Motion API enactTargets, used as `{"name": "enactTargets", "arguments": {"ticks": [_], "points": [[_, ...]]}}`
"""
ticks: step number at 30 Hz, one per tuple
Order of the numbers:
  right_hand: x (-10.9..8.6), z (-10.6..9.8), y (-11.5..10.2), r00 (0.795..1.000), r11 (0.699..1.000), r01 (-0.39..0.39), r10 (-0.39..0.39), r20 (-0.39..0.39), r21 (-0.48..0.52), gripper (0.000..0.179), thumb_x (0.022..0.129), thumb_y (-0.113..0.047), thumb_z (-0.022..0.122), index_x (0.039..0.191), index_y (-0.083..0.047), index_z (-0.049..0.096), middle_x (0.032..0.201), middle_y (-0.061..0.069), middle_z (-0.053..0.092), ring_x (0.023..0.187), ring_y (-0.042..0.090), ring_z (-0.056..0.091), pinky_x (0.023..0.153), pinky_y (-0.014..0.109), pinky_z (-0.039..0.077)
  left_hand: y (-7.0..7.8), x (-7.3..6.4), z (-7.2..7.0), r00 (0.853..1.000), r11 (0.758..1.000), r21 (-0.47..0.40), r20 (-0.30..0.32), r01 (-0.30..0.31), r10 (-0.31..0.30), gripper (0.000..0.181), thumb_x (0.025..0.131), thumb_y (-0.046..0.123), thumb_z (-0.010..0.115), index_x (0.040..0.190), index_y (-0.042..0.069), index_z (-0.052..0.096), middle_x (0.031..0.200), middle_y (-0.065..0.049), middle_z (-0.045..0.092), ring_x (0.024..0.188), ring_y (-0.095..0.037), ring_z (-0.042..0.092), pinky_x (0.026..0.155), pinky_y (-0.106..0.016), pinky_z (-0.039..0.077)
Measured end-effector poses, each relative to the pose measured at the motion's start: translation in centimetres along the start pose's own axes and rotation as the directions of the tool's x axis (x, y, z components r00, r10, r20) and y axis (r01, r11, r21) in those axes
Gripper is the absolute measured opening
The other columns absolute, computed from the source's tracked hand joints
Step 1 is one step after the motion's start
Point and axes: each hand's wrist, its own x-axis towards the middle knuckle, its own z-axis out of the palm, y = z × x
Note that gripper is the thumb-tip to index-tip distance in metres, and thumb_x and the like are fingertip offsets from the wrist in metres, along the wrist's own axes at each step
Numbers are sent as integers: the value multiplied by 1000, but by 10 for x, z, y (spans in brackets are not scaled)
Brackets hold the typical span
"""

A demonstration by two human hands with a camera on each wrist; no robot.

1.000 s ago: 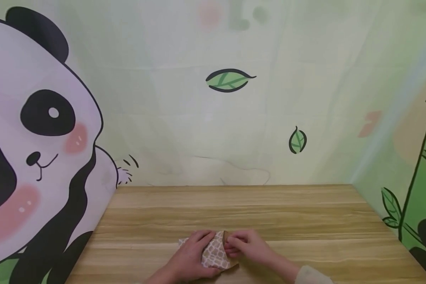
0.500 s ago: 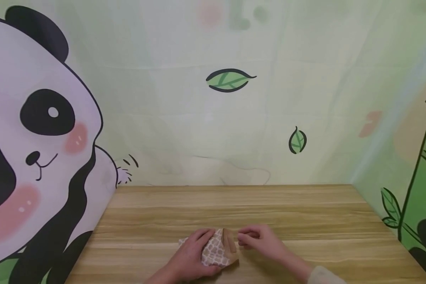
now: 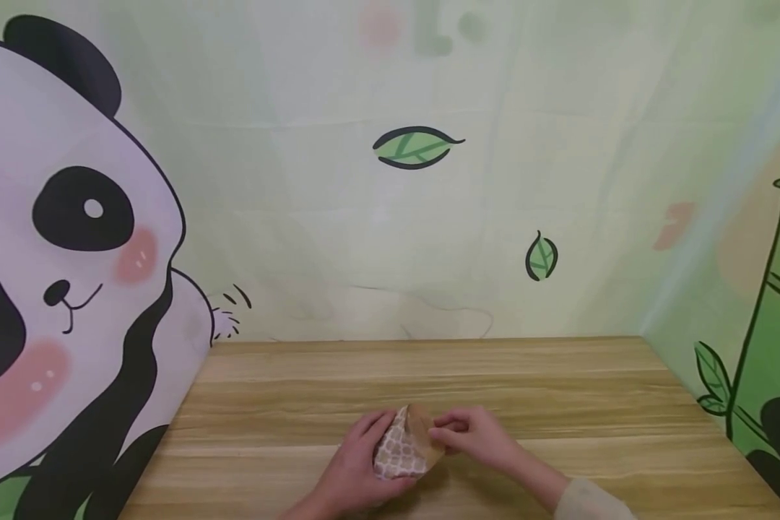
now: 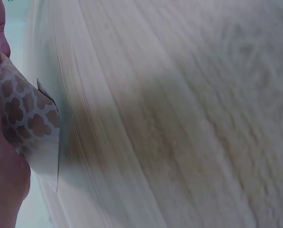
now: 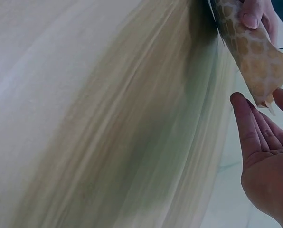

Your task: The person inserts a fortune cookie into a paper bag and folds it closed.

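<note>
A folded piece of patterned paper [image 3: 400, 451], brown with a white lattice print and a plain brown inner side, stands tilted just above the table's near part. My left hand [image 3: 357, 462] grips it from the left, thumb low in front and fingers over its top edge. In the left wrist view the same patterned paper [image 4: 30, 111] sticks out past the hand. At the paper's right edge, my right hand [image 3: 477, 437] pinches the brown flap between thumb and fingers. In the right wrist view, the thumb of my right hand [image 5: 267, 161] meets the paper's narrow end [image 5: 265, 78].
The wooden table [image 3: 286, 390] has light and dark grain and runs back to a pale green backdrop [image 3: 299, 217]. A cartoon panda [image 3: 104, 289] is printed on the left side, with green bamboo [image 3: 773, 325] on the right.
My right hand has come off the paper's opening, moved right, then come back to its edge. My left hand has raised and turned the paper slightly, moving a little right.
</note>
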Motion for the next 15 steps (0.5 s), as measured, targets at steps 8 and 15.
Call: {"name": "enactTargets", "arguments": {"ticks": [8,15], "points": [[6,0,-6,1000,999,1,0,12,-40,28,97,-4,76,114,17,68,98,23,77,85,28,77,75,37,66,6,2,2,999,998,-32,-19,47,-48,107,72,55,94,158,8,51,153,-6,53,131,-24,56,106,-49,53],[10,-3,-10,999,993,32,-33,-6,-112,22,95,-6,79,109,10,72,92,15,78,78,15,74,69,26,63,9,5,2,998,996,-64,-19,65,-66,112,71,59,95,160,8,48,153,-7,52,133,-26,55,108,-53,52]]}}
